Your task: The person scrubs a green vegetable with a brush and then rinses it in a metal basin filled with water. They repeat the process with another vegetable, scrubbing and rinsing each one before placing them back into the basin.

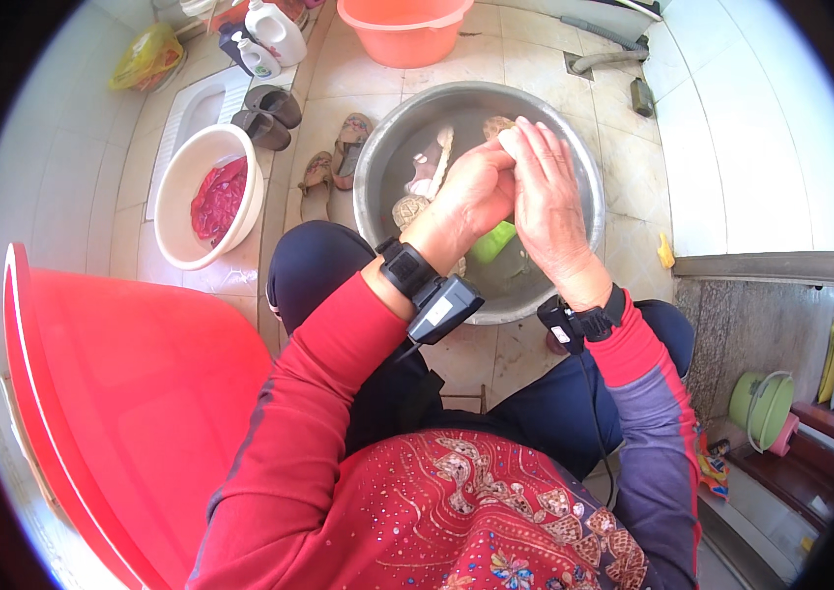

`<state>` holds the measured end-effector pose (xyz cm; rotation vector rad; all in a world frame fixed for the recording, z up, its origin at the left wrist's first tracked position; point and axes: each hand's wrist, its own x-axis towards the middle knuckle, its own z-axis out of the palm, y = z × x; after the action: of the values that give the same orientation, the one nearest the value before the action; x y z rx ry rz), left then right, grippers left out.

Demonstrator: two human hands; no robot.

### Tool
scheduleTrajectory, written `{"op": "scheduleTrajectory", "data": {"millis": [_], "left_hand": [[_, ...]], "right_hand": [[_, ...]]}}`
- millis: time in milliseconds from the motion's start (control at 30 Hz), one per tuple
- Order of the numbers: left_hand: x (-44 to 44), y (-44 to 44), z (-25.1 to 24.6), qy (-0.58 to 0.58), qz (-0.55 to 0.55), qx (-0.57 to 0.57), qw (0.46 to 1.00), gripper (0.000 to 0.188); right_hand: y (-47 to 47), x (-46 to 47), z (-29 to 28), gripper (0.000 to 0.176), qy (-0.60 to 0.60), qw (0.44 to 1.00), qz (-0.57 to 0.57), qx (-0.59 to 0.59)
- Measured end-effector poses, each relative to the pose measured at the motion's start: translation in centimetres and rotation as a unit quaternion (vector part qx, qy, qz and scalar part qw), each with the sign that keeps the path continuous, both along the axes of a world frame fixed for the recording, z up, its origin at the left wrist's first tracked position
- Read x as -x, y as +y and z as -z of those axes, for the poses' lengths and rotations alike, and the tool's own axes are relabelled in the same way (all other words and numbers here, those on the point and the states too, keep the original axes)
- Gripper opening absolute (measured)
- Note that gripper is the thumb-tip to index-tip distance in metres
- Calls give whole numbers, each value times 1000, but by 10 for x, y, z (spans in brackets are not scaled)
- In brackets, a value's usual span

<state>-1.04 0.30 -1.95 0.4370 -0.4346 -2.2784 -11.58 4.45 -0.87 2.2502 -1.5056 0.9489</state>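
Observation:
A large metal basin (366, 184) with water in it stands before me. My left hand (472, 188) and my right hand (548, 177) meet above it, palms facing. A small pale piece (510, 141) shows between their fingertips; most of it is hidden. My left fingers curl at it, while the right fingers lie long against it. Behind the fingertips is a brown patterned piece (496, 126). A pale braided strip (444, 151) lies in the basin, with a round, tan patterned piece (409, 211) near my left wrist. Below my hands sits a bright green object (492, 243), partly covered.
A white basin (166, 210) with pink-red cloth (219, 199) stands left, near sandals (343, 151) and dark slippers (267, 118). An orange tub (406, 37) is beyond. A large red tub (136, 369) flanks my left arm. Cables hang from both wrist devices (446, 308).

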Motion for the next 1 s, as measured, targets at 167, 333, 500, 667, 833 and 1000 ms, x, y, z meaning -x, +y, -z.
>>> {"op": "scheduleTrajectory", "data": {"millis": [167,333,500,667,833,1000], "left_hand": [[5,2,1,-9,12,43,999,30],[5,-5,7,-3,4,-19,1000,20],[-1,-14,11,-117,-29,-84,989,25],[-5,-15,12,-47,43,-37,997,32],[-6,-18,12,-54,-11,-58,997,31],[-9,-14,-9,-50,-3,-85,995,29]], "right_hand": [[-11,10,8,42,-224,968,42,-105],[-15,15,15,40,-120,990,32,-68],[-8,11,8,34,-278,946,-67,-150],[-1,10,5,46,-139,983,-48,-109],[1,11,8,54,-74,989,-53,-117],[11,0,-2,65,-29,993,6,-111]]}}
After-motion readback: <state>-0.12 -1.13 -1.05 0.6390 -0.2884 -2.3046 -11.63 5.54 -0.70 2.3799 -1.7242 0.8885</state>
